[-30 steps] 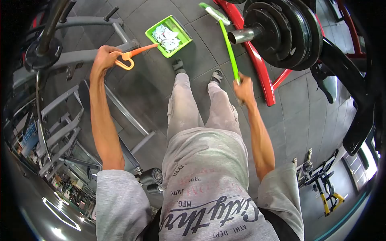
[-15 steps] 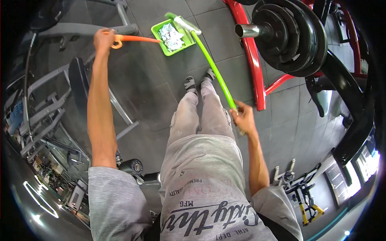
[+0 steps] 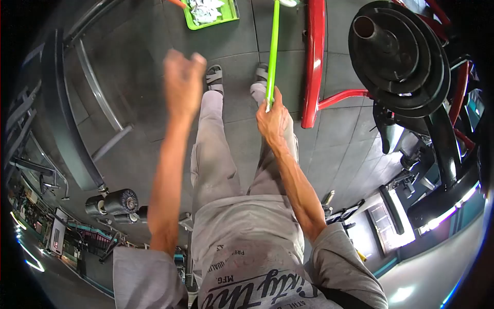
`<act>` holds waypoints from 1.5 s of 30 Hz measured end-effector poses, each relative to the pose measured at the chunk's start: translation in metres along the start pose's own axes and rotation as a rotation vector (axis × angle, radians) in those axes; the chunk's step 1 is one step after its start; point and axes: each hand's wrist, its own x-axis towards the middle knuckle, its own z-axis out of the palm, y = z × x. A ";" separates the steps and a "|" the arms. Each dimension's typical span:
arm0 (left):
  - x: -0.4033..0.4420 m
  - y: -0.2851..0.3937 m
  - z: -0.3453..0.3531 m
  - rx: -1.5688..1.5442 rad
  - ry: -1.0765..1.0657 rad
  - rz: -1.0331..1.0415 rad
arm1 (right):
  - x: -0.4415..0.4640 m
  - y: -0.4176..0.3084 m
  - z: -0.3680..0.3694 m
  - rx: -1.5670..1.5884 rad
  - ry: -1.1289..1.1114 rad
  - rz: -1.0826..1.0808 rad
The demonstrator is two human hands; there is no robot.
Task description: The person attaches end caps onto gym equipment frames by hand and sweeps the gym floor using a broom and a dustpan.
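Observation:
My right hand [image 3: 274, 119] is closed around the green handle of a broom [image 3: 273, 51]. The broom's white head is partly cut off at the top edge. My left hand [image 3: 182, 82] is in the air above the floor, blurred by motion, with thumb and fingers apart and nothing seen in it. Beyond it, the green dustpan [image 3: 222, 18] rests on the floor with crumpled whitish litter [image 3: 205, 11] in it. Only a short end of the dustpan's orange handle [image 3: 177, 2] shows at the top edge.
A red machine frame [image 3: 313, 67] stands on the right, beside black weight plates [image 3: 393, 62] on a bar. On the left are a padded bench [image 3: 64, 113], grey metal tubing [image 3: 98, 85] and foam rollers [image 3: 116, 202]. Dark tiles [image 3: 236, 77] cover the floor around my feet.
My left hand has let go of the dustpan's orange handle and moved nearer my body. My right hand has shifted forward and inward with the broom. The view has tilted, moving the dustpan towards the top.

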 end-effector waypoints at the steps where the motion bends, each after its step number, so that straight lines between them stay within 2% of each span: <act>1: -0.022 -0.032 0.020 -0.019 -0.298 -0.134 | 0.007 0.003 0.011 0.006 0.007 0.015; 2: -0.051 -0.088 0.054 -0.141 -0.428 -0.373 | 0.012 0.007 0.024 0.079 0.062 -0.023; 3: -0.074 -0.076 0.067 -0.253 -0.600 -0.704 | 0.018 0.015 0.036 0.146 0.030 -0.025; 4: -0.094 -0.082 0.085 -0.307 -0.606 -0.841 | 0.024 0.024 0.046 0.210 -0.008 -0.029; 5: -0.106 -0.092 0.099 -0.436 -0.634 -0.867 | 0.032 0.034 0.055 0.276 -0.049 -0.038; 7: -0.124 -0.101 0.124 -0.703 -0.669 -0.911 | 0.039 0.046 0.058 0.122 -0.279 -0.141; 8: -0.131 -0.104 0.137 -0.720 -0.556 -0.920 | 0.044 0.053 0.060 0.022 -0.307 -0.143; 11: -0.147 -0.133 0.162 -0.589 -0.571 -0.997 | 0.077 0.111 0.068 0.141 -0.380 -0.330; 15: -0.189 -0.186 0.213 -0.415 -0.545 -1.026 | 0.162 0.209 0.068 0.041 -0.221 -0.430; 20: -0.202 -0.217 0.251 -0.343 -0.529 -1.054 | 0.301 0.320 0.084 -0.343 -0.312 -0.282; 23: -0.202 -0.230 0.253 -0.300 -0.637 -0.972 | 0.390 0.370 0.099 -0.590 -0.340 -0.362; 24: -0.199 -0.228 0.248 -0.250 -0.703 -0.969 | 0.416 0.377 0.101 -0.599 -0.336 -0.361; 26: -0.193 -0.217 0.233 0.109 -0.596 -0.443 | 0.463 0.373 0.117 -0.595 -0.323 -0.369; 29: -0.168 -0.204 0.216 0.324 -0.670 -0.576 | 0.509 0.347 0.135 -0.604 -0.324 -0.385; 30: -0.161 -0.205 0.211 0.359 -0.674 -0.581 | 0.510 0.320 0.137 -0.610 -0.424 -0.149; 32: -0.150 -0.209 0.203 0.433 -0.673 -0.586 | 0.531 0.316 0.147 -0.578 -0.408 -0.108; 35: -0.150 -0.215 0.197 0.510 -0.655 -0.443 | 0.569 0.327 0.157 -0.529 -0.411 -0.079; 38: -0.142 -0.209 0.200 0.565 -0.777 -0.505 | 0.594 0.339 0.162 -0.423 -0.485 0.056; 41: -0.137 -0.211 0.205 0.594 -0.835 -0.602 | 0.598 0.345 0.169 -0.346 -0.472 0.059; 44: -0.133 -0.207 0.206 0.612 -0.841 -0.645 | 0.636 0.391 0.191 -0.411 -0.302 -0.104; 45: -0.135 -0.207 0.207 0.632 -0.847 -0.637 | 0.631 0.397 0.193 -0.469 -0.213 -0.220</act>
